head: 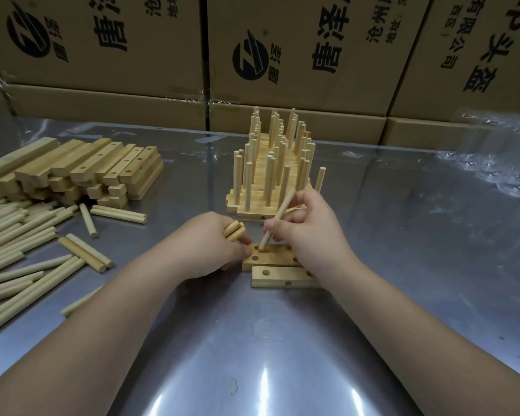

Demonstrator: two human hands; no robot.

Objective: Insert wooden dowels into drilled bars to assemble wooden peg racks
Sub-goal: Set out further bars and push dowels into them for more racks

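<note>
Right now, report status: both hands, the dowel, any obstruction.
Right hand pinches dowel, tilted, tip at a hole in the bar. Left hand grips spare dowels, fingers against the bar's end. Second bar lies alongside, nearer; hole unobstructed.

Drilled bars are stacked near the bench's far left corner, with loose dowels spread before them. Finished racks are set centrally, behind two flat bars; cartons are ranged beyond the far edge.

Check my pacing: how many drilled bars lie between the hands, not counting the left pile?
2. The far bar takes the dowel from the right hand; the near bar lies just nearer the person. That hand may hide more.
</note>
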